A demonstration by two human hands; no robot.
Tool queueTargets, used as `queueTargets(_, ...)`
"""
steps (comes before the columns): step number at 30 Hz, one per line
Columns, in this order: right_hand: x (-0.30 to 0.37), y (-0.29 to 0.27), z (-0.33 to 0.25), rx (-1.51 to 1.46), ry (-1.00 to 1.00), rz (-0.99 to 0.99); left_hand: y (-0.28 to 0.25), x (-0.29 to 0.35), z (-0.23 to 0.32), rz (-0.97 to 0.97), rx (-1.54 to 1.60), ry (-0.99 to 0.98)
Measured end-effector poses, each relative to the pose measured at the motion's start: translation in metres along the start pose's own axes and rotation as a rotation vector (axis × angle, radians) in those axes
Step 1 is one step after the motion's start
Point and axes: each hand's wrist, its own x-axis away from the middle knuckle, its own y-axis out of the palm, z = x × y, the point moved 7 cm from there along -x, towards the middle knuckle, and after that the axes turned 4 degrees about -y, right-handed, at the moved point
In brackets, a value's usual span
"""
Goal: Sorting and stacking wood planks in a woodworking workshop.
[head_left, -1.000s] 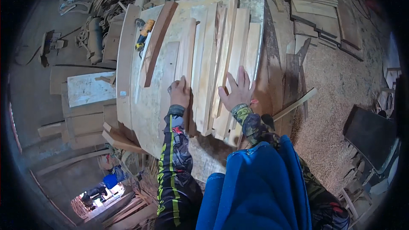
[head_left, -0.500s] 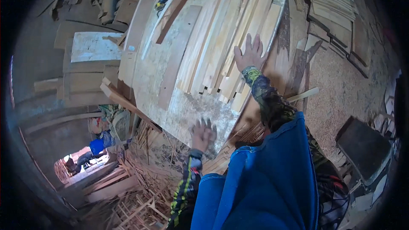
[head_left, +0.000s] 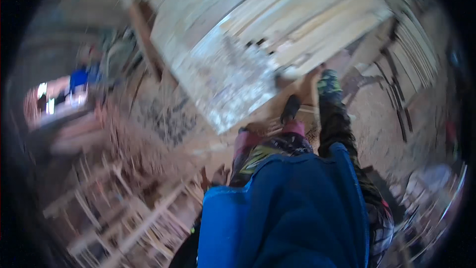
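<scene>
The whole view is smeared by motion. Several pale wooden strips (head_left: pixel 302 17) lie side by side on a worn, whitish-stained worktable (head_left: pixel 233 84). At the table's right edge is my right hand (head_left: pixel 322 67), mostly hidden beyond the patterned sleeve; its fingers do not show clearly. Low beside my left hip, off the table, my left hand (head_left: pixel 220 174) is a dark blur near loose wood sticks. Whether it touches any of them cannot be made out.
Scrap sticks (head_left: pixel 144 228) are heaped on the floor at lower left. A brown board (head_left: pixel 144 39) stands along the table's left side. Stacked thin boards (head_left: pixel 414 49) lie at the far right. My feet, one in a dark shoe (head_left: pixel 290 108), are by the table's near edge.
My view has swung down and to the left. My right hand has come off the strips to the table's right edge. My left hand has left the tabletop and dropped beside me.
</scene>
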Motion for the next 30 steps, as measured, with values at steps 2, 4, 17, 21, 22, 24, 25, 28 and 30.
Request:
queueTargets(2,0.037,0.013,-0.015,-0.363,-0.267,0.000,-0.032,0.016,0.075,-0.002,0.027,0.069)
queueTargets(4,0.046,0.113,0.075,-0.814,-0.137,0.012,-0.059,0.001,0.171,-0.138,0.035,-0.020)
queueTargets(17,0.384,0.222,0.027,-0.200,-0.280,-1.159,-0.024,0.019,0.039,0.058,0.382,0.149)
queueTargets(21,0.405,0.254,-0.032,-0.184,-0.415,-1.062,-0.002,0.001,-0.132,0.093,0.313,0.103)
queueTargets(22,0.417,0.250,-0.061,-0.183,-0.347,-1.114,0.011,-0.011,-0.184,0.119,0.296,0.120)
queueTargets(24,0.427,0.256,-0.081,-0.119,-0.479,-1.037,0.001,-0.047,-0.215,-0.122,-0.178,0.127)
queueTargets(25,0.447,0.252,-0.104,-0.108,-0.490,-1.047,-0.010,-0.055,-0.242,-0.174,-0.277,0.059)
queueTargets(28,0.525,0.244,-0.190,-0.076,-0.586,-1.126,-0.027,-0.074,-0.337,0.027,-0.409,0.138)
queueTargets(30,0.592,0.241,-0.260,-0.076,-0.680,-1.193,-0.050,-0.078,-0.367,0.163,-0.589,0.076)
